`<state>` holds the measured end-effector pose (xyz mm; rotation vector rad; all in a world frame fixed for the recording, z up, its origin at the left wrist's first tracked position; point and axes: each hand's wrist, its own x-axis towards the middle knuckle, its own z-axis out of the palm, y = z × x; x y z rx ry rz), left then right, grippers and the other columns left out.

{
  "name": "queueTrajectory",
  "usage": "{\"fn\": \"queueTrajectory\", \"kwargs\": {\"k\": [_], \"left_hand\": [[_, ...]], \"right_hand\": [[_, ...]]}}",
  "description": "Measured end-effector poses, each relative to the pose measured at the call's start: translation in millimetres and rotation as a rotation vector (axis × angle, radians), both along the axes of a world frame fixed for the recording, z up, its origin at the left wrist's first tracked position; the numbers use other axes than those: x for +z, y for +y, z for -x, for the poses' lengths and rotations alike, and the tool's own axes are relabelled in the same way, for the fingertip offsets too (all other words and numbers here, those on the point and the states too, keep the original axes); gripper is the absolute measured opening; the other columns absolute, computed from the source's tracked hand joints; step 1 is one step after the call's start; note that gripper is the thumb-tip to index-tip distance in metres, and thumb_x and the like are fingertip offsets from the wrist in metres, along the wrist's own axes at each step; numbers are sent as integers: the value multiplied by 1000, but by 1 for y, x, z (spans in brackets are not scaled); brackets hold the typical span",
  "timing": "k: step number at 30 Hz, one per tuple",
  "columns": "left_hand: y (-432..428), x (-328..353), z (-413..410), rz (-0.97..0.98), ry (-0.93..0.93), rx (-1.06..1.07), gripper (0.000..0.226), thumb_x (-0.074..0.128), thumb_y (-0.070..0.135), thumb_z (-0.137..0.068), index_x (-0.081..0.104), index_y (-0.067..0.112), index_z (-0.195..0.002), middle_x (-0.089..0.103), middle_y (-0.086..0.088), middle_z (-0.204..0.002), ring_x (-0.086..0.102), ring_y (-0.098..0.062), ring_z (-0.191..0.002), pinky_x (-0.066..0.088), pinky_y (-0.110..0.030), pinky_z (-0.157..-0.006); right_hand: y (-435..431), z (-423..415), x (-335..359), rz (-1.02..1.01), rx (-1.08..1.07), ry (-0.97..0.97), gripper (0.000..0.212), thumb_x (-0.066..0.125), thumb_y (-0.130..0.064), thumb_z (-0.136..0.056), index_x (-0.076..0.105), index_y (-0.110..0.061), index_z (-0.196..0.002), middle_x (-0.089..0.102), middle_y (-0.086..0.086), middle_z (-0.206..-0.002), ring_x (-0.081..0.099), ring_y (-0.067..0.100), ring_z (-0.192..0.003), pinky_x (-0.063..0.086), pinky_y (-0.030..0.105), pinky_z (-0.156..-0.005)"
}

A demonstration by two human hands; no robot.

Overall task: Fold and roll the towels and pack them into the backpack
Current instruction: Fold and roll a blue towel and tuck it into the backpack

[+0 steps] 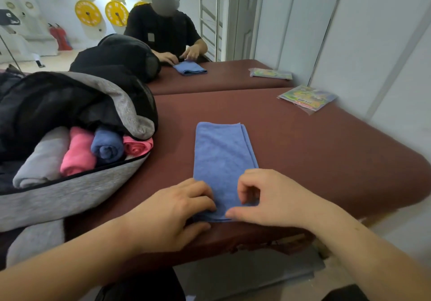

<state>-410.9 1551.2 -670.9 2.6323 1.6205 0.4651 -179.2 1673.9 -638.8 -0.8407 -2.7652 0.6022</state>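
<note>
At the far left the backpack (70,195), grey with a black lining, lies on its side on the worktop (314,149) with its mouth gaping toward the viewer. Four rolled towels sit side by side inside the opening: a grey roll (39,161) at the left, a pink roll (78,154) touching it, a dark blue roll (107,147) next, and a second pink roll (137,147) at the right end, tucked under the drooping grey flap (130,114). All four point their ends outward over the black-trimmed lower rim.

Just right of the backpack, and apart from it, the blue towel (224,151) lies flat on the brown worktop. It is folded into a long narrow strip that runs away from the person, its near end at the worktop's front edge. The left hand (172,212) is at the strip's near left corner, fingers curled down over the cloth and thumb below at the worktop's edge, gripping that corner. The right hand (275,198) is at the near right corner, its fingers bent onto the cloth and its thumb stretched along the near hem, pinching it. The two hands are near each other but not touching.

Far right, toward the back of the worktop, lies a colourful flat packet (307,98).
</note>
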Motion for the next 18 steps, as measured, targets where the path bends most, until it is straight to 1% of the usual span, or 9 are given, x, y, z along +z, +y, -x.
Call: {"fn": "queueTrajectory", "kwargs": {"k": [1, 3, 5, 7, 10, 12, 14, 16, 18], "left_hand": [[1, -3, 1, -36, 2, 11, 19, 59, 36, -98, 66, 26, -112, 56, 9, -117, 55, -11, -104, 50, -29, -87], [1, -8, 0, -90, 35, 34, 18, 51, 32, -104, 66, 23, -108, 58, 6, -110, 56, -15, -97, 51, -32, -81], [1, -9, -3, -136, 46, 64, 20, 47, 30, -105, 64, 21, -105, 59, 5, -105, 56, -18, -92, 51, -33, -78], [0, -7, -5, -149, -36, 129, 18, 47, 29, -103, 63, 22, -101, 61, 7, -100, 56, -18, -88, 49, -31, -79], [1, -8, -2, -107, -187, 228, 15, 47, 30, -99, 62, 27, -98, 62, 16, -93, 56, -10, -84, 49, -30, -78], [3, -11, 1, -25, -329, 329, 11, 52, 28, -99, 63, 31, -96, 66, 18, -88, 61, -3, -82, 52, -30, -78], [8, -12, 3, 25, -475, 424, 10, 63, 22, -97, 67, 30, -94, 70, 19, -85, 66, -2, -80, 52, -23, -76], [14, -10, 3, 46, -541, 491, 13, 71, 18, -92, 69, 31, -91, 71, 19, -83, 66, -2, -76, 49, -13, -70], [18, -9, 4, 42, -555, 523, 18, 78, 19, -86, 67, 33, -88, 68, 13, -80, 63, -6, -74, 48, -13, -67]], "right_hand": [[-3, 2, -6, -24, 27, -59, 54, 70, -80, -62, 56, -31, -81, 57, -14, -86, 55, 5, -85, 51, 30, -74], [-4, 2, -18, -136, 55, -126, 58, 69, -83, -59, 51, -36, -87, 49, -18, -91, 47, 4, -90, 47, 26, -76], [-2, -3, -26, -223, 52, -87, 55, 69, -80, -63, 48, -38, -91, 44, -18, -94, 42, 5, -91, 43, 24, -75], [1, -10, -31, -254, 48, -8, 47, 68, -74, -71, 47, -38, -92, 44, -19, -95, 41, 5, -91, 43, 23, -74], [6, -16, -35, -238, 57, 107, 22, 64, -56, -87, 51, -39, -92, 47, -21, -91, 45, 3, -87, 48, 28, -74], [8, -18, -34, -149, 31, 176, 12, 64, -48, -92, 55, -41, -87, 51, -20, -86, 51, 4, -84, 46, 24, -72], [9, -17, -33, 15, -27, 238, 14, 66, -42, -95, 62, -39, -81, 57, -15, -84, 58, 9, -82, 43, 18, -70], [10, -14, -34, 119, -110, 270, 22, 63, -39, -97, 67, -33, -76, 62, -11, -82, 60, 10, -75, 41, 17, -65], [11, -11, -36, 172, -202, 314, 23, 65, -36, -96, 70, -29, -75, 66, -10, -73, 57, 5, -64, 42, 15, -61]]}}
